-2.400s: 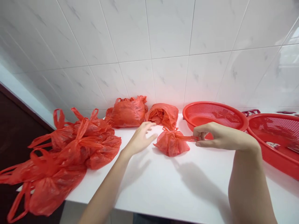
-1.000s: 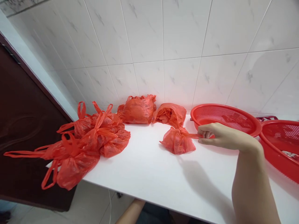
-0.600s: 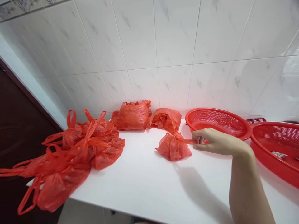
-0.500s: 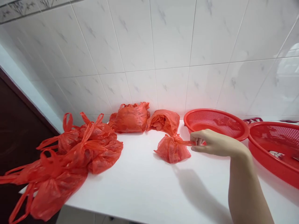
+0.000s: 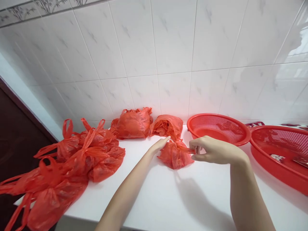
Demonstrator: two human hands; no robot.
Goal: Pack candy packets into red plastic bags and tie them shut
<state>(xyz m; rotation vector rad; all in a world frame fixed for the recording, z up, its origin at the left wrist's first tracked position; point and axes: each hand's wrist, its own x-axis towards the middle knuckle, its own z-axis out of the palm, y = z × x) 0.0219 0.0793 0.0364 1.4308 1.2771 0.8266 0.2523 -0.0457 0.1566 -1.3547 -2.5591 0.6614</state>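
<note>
A small filled red plastic bag (image 5: 175, 158) rests on the white table (image 5: 154, 199), its top gathered. My right hand (image 5: 210, 150) pinches one of its handles, pulled out to the right. On the bag's far left side is my left hand (image 5: 160, 144), close to the gathered top; its fingertips are partly hidden behind the plastic, so I cannot tell whether they grip it. Just behind stands an open bundle of red plastic bags (image 5: 169, 125), and left of that a fuller red bag (image 5: 133, 123) leans near the wall.
Several tied red bags (image 5: 79, 157) are heaped at the table's left edge, some overhanging. A red mesh basket (image 5: 218, 128) stands at the back right. Nearer on the right, a larger red basket (image 5: 276, 163) holds a few small packets. A tiled wall (image 5: 173, 48) runs behind.
My left hand has come in from the lower left to the small bag's left side. My right hand keeps its pinch on the handle. The view has shifted slightly.
</note>
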